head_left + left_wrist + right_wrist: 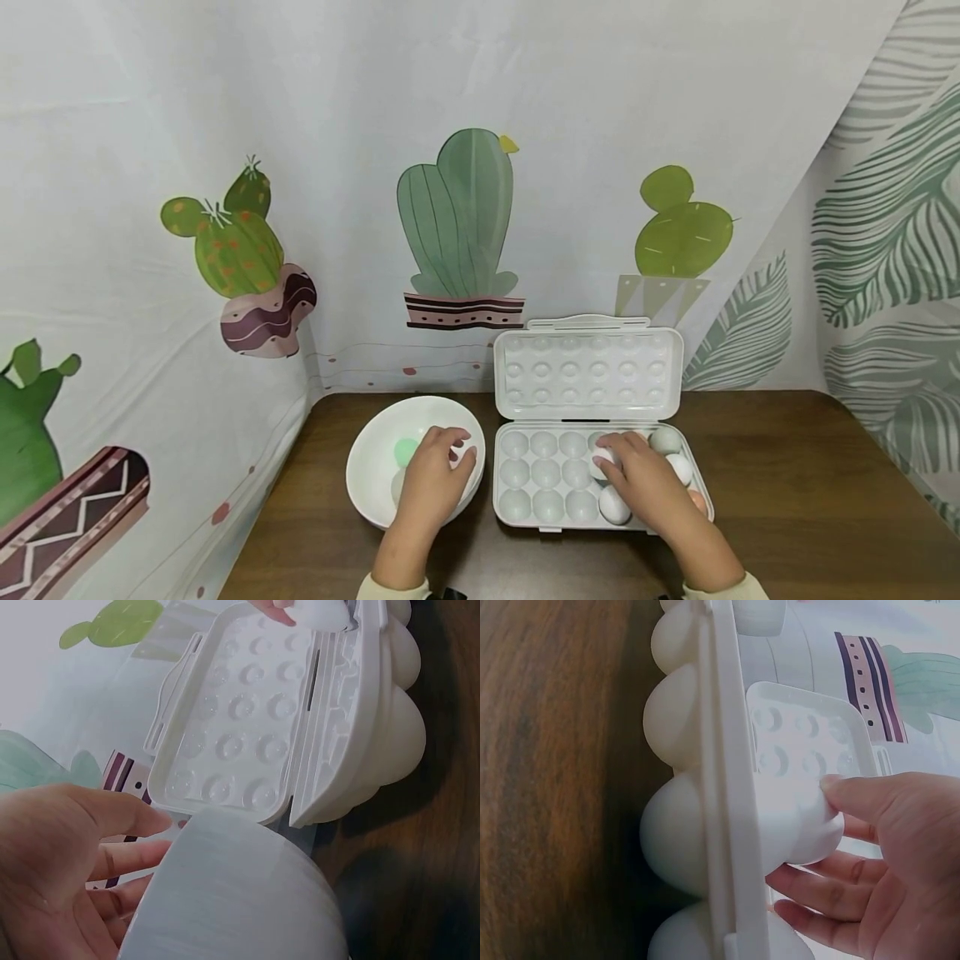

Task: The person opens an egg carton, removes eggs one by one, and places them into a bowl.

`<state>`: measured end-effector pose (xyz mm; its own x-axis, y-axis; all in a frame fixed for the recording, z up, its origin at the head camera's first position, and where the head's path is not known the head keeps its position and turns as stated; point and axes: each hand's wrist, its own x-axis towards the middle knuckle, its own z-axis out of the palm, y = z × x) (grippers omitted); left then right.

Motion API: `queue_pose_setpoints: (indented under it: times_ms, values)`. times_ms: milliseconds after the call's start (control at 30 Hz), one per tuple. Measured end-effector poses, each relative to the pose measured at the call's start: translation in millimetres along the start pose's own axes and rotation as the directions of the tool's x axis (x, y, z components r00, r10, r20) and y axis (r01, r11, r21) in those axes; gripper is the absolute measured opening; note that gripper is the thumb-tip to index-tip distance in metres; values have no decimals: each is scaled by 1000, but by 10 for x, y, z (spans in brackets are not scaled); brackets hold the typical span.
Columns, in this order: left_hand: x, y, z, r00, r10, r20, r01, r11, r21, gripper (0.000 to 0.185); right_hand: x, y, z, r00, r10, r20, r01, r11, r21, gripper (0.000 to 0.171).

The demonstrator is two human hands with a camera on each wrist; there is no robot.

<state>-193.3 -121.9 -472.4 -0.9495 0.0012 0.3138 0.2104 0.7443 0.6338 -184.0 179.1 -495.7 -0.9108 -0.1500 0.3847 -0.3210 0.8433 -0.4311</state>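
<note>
Cactus curtain [457, 208] behind a wood table [787, 500]. Right hand [637, 479] grips an egg [603, 457] over the tray [525, 508]; left hand [435, 479] sits relaxed in the bowl [375, 467], holding nothing.

Glossy white plastic egg tray [525, 518], smooth glazed white bowl [371, 458], dark matt wood-grain table [810, 508], printed cloth backdrop [225, 125].

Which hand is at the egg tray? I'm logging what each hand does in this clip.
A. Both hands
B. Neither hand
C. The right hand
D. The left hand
C: the right hand holds a white egg over the open egg tray, while the left hand reaches into the white bowl beside it.
</note>
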Motion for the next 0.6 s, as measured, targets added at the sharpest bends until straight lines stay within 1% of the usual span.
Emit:
queue_pose_setpoints:
  times_ms: [167,300,433,600]
  values:
    - [-19,58,5,1000,25,0,-25,1000,-13,18,-10,-9,8,1000,-14,-22,15,999,33,26]
    - [-36,109,31,999,51,14,-51,998,-25,20,-12,-9,17,998,-54,-33,56,996,71,26]
    - [-54,157,60,997,68,35,-67,997,-32,20,-5,-11,24,993,-108,-52,112,991,73,26]
    - [-80,192,82,995,89,54,-88,996,-32,20,-8,-21,27,989,-127,-74,133,988,75,27]
